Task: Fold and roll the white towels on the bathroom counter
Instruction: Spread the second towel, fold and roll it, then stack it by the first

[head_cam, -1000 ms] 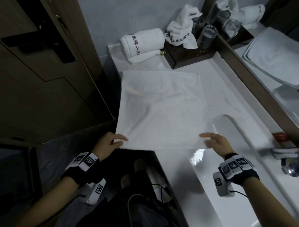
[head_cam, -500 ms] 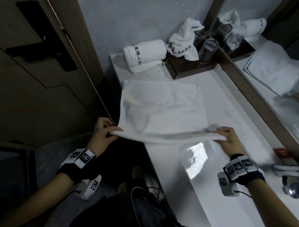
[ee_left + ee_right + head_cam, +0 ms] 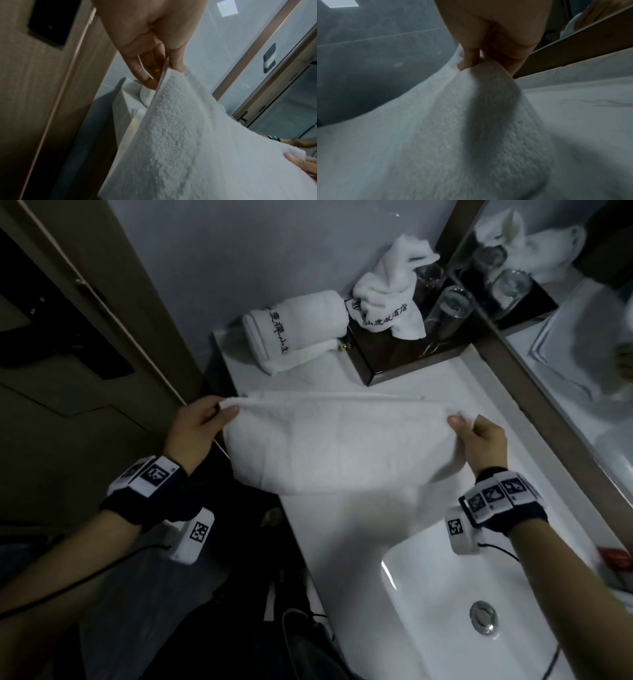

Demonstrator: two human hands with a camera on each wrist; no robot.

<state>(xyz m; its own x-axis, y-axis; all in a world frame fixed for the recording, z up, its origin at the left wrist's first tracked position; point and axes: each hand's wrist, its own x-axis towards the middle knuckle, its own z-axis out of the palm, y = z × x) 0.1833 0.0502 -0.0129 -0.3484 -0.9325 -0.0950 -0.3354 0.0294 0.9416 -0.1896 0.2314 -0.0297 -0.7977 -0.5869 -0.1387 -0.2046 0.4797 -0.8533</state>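
Observation:
A white towel [image 3: 329,446] lies doubled over on the white counter [image 3: 342,535], its near edge carried up toward its far edge. My left hand [image 3: 219,412] pinches the towel's left corner [image 3: 171,75] between thumb and fingers. My right hand [image 3: 462,424] pinches the right corner [image 3: 471,69] the same way. Both corners are held a little above the counter, close to the far edge. A rolled white towel [image 3: 294,326] with dark lettering lies at the back of the counter. A crumpled white towel [image 3: 394,292] sits on the dark tray behind it.
A dark wooden tray [image 3: 394,357] with drinking glasses [image 3: 448,306] stands at the back by the mirror [image 3: 565,320]. The sink basin [image 3: 462,611] lies at the near right. A wooden door [image 3: 68,337] stands at the left of the counter.
Both hands took hold of the towel's near corners, lifted them and carried them away from me over the towel, so it now lies folded in half.

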